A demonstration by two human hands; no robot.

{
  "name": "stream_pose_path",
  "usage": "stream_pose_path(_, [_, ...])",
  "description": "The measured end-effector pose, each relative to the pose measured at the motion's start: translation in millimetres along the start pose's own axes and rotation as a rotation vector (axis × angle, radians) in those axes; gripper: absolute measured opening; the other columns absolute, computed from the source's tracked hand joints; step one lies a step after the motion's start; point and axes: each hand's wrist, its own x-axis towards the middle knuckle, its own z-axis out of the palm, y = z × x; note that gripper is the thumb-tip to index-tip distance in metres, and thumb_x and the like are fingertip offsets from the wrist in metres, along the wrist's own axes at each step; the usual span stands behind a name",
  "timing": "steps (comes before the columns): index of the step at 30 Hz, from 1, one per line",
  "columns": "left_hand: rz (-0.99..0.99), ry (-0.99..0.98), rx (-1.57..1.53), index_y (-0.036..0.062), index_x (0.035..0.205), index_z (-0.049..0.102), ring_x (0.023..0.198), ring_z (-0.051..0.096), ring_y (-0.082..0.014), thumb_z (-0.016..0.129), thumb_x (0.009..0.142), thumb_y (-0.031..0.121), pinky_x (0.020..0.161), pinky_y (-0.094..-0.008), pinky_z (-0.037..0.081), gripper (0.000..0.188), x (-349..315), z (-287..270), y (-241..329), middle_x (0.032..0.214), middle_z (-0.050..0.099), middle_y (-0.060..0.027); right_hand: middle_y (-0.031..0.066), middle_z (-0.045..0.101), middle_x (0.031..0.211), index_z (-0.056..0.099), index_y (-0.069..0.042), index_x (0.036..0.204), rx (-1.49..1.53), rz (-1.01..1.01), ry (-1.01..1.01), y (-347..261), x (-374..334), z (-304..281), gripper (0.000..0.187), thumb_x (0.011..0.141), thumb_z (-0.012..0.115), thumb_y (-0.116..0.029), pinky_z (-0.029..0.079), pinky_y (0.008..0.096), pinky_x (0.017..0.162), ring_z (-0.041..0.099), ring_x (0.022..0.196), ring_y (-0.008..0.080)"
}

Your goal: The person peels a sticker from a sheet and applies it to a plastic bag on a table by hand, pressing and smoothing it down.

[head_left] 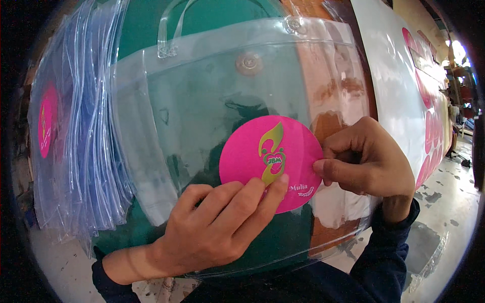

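A round pink sticker (240, 146) with a green and yellow emblem lies against the front of a clear plastic bag (202, 96). My left hand (209, 232) rests on its lower left part, fingers stretched out with their tips on the sticker. At the sticker's right edge, my right hand (371, 161) pinches the rim between thumb and bent fingers. The bag lies flat, its clear handle (177, 25) toward the far side and a round snap button (249, 63) below its top band. Whether the sticker's underside is fully stuck down cannot be seen.
To the left lies a thick stack of clear plastic bags (88, 111), one showing a similar pink sticker (48, 121). On the right, a white sheet (386, 65) carries several pink round stickers (432, 129). Beneath the bag is a green and brown work surface (144, 20). A worn floor (447, 202) shows beyond.
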Motion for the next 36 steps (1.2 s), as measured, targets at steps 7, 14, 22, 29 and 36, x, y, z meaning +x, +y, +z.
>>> stream_pose_path(7, [0.001, -0.128, 0.037, 0.0144, 0.123, 0.053, 0.081, 0.044, -0.0150, 0.061, 0.059, 0.016, 0.065, -0.0307, 0.034, 0.065, 5, -3, 1, 0.098, 0.042, -0.0007, 0.0087, 0.049, 0.050, 0.056, 0.004, 0.062, 0.068, 0.081, 0.011, -5, -3, 1, 0.014, 0.073, 0.056, -0.005, 0.035, 0.0276, 0.046, 0.045, 0.047, 0.0104])
stream_pose_path(14, [0.012, -0.190, 0.045, 0.0201, 0.125, 0.052, 0.079, 0.043, -0.0154, 0.063, 0.057, 0.023, 0.064, -0.0316, 0.033, 0.069, 9, -5, -1, 0.097, 0.041, -0.0003, -0.0019, 0.044, 0.042, 0.058, 0.001, 0.057, 0.011, 0.008, 0.045, 7, 1, 3, 0.021, 0.077, 0.061, -0.007, 0.021, 0.0194, 0.034, 0.035, 0.034, 0.0026])
stream_pose_path(22, [0.074, -0.169, 0.129, 0.0346, 0.122, 0.052, 0.077, 0.043, -0.0151, 0.062, 0.059, 0.026, 0.060, -0.0319, 0.034, 0.064, 7, -3, -7, 0.096, 0.041, 0.0009, -0.0011, 0.046, 0.043, 0.059, 0.001, 0.059, 0.022, 0.110, 0.045, 3, 2, 4, 0.019, 0.076, 0.062, -0.008, 0.022, 0.0201, 0.034, 0.036, 0.036, 0.0027])
stream_pose_path(29, [0.119, -0.175, 0.111, 0.0417, 0.117, 0.054, 0.077, 0.042, -0.0166, 0.060, 0.065, 0.024, 0.062, -0.0321, 0.036, 0.055, 9, -8, -7, 0.095, 0.040, -0.0004, -0.0010, 0.046, 0.043, 0.060, 0.001, 0.060, -0.014, 0.013, 0.069, 6, 1, 4, 0.019, 0.077, 0.061, -0.006, 0.022, 0.0191, 0.034, 0.036, 0.035, 0.0025])
stream_pose_path(36, [0.113, -0.210, -0.025, 0.0396, 0.117, 0.055, 0.083, 0.040, -0.0190, 0.059, 0.069, 0.019, 0.065, -0.0337, 0.036, 0.052, 6, -8, -7, 0.097, 0.039, -0.0017, -0.0013, 0.045, 0.042, 0.059, 0.001, 0.059, 0.097, 0.118, 0.070, 2, 0, 3, 0.019, 0.076, 0.061, -0.006, 0.021, 0.0189, 0.033, 0.036, 0.034, 0.0030])
